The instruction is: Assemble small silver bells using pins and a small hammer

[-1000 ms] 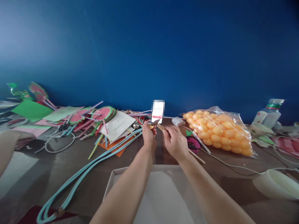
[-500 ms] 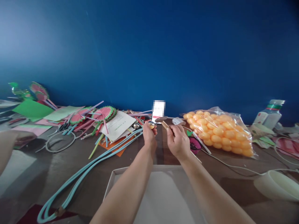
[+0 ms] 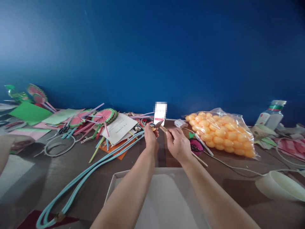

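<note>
My left hand (image 3: 151,137) is closed around a small shiny round piece (image 3: 153,126), golden and silvery, mostly hidden by the fingers; its kind is unclear. My right hand (image 3: 179,142) grips a long, slim wooden-handled tool (image 3: 164,129) with a dark, flat pointed tip. That tip lies close beside the round piece; whether they touch I cannot tell. Behind both hands a phone (image 3: 159,119) with a lit screen leans upright. A silvery ball (image 3: 138,128) rests left of my left hand.
A shallow white box (image 3: 119,175) lies under my forearms. Pale blue cords (image 3: 95,166), paper fans (image 3: 105,116) and scissors (image 3: 64,128) spread leftward. On the right are a bag of orange balls (image 3: 221,133), a purple dish (image 3: 197,143), a white cup (image 3: 269,187) and a bottle (image 3: 274,114).
The tool's tip has moved left and is now closer to the round piece in my left hand. More of the handle shows behind my right hand. The whole view has shifted slightly.
</note>
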Available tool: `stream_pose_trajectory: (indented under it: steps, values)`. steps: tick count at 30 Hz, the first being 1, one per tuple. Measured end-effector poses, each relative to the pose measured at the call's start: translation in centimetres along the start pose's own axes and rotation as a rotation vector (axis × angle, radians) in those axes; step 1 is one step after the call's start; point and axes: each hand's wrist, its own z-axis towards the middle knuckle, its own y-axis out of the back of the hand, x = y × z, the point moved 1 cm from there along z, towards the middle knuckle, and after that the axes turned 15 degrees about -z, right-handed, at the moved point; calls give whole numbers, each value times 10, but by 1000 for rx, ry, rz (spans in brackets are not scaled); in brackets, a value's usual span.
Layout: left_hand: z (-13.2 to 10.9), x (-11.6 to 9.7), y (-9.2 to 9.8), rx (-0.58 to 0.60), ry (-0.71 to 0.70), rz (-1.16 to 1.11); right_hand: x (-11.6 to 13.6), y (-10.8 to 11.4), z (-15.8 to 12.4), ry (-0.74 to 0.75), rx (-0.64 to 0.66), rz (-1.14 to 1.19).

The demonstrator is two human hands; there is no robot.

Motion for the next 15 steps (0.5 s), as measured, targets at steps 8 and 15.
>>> stream_pose_trajectory:
  steps: [8, 15]
  values:
    - [-2, -1, -1, -5, 6, -3, -1, 1, 1, -16, 14, -4]
    - [-3, -3, -3, -6, 36, -42, -1, 0, 1, -49, 21, -18]
